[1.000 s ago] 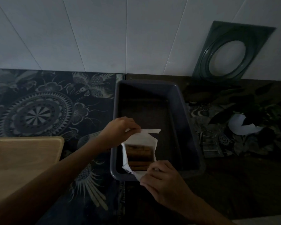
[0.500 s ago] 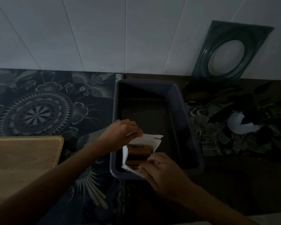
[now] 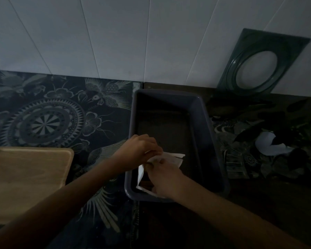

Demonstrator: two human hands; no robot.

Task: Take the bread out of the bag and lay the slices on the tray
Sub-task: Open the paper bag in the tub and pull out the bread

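Note:
A white bread bag (image 3: 171, 158) lies in the near end of a dark grey plastic tub (image 3: 205, 123). My left hand (image 3: 140, 150) pinches the bag's upper edge at its mouth. My right hand (image 3: 164, 177) reaches into the bag's opening, its fingers covering the bread, so only a thin brown strip of bread (image 3: 145, 184) shows. Whether those fingers hold a slice is hidden. A light wooden tray (image 3: 25, 177) sits at the left, with nothing on it.
A patterned dark mat (image 3: 52, 114) covers the counter on the left. A dark green frame with a round hole (image 3: 258, 63) leans on the white wall at the back right. Dark leaves and a white scrap (image 3: 269, 146) lie to the right.
My right hand has moved from the bag's lower edge up into its mouth, hiding the slices seen before. My left hand has lowered the top flap a little.

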